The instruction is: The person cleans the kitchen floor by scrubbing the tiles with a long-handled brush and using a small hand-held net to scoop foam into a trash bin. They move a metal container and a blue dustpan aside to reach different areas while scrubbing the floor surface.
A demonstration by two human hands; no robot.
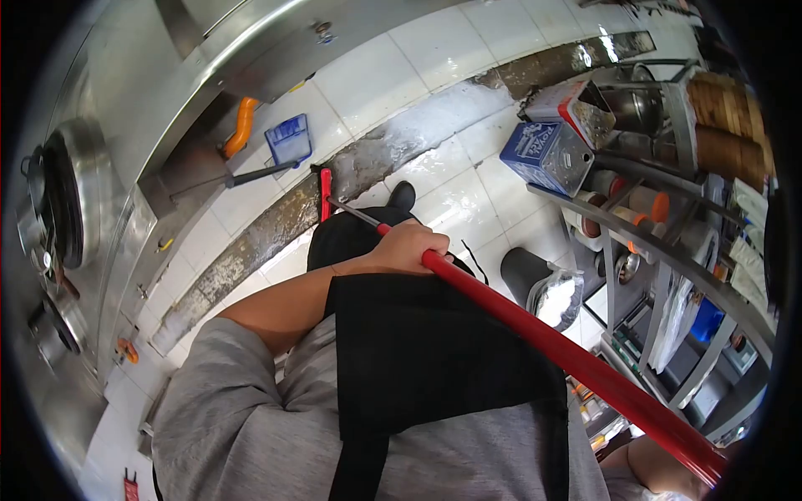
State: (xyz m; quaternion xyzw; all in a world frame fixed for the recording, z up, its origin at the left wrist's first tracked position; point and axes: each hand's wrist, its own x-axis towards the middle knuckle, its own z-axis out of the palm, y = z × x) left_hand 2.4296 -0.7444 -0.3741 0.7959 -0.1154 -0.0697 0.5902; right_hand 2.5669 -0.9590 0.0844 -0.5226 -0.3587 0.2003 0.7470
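My left hand (411,247) is closed round a long red pole (535,330) in front of the black apron (443,351). The pole slants from the lower right up to a grey metal end beside a red floor tool head (325,194), which rests on the wet floor. At the lower right, bare skin of my right arm (664,469) shows near the pole's thick end; my right hand is out of sight. A blue dustpan (289,140) with a dark handle lies on the tiles beyond the tool head.
Steel counters with pans (63,196) run along the left. On the right stands a metal rack (710,275) with containers and a blue tin (547,157). A dark bin (525,275) with a plastic liner is beside it. A stained drain strip (242,242) crosses the wet tiles.
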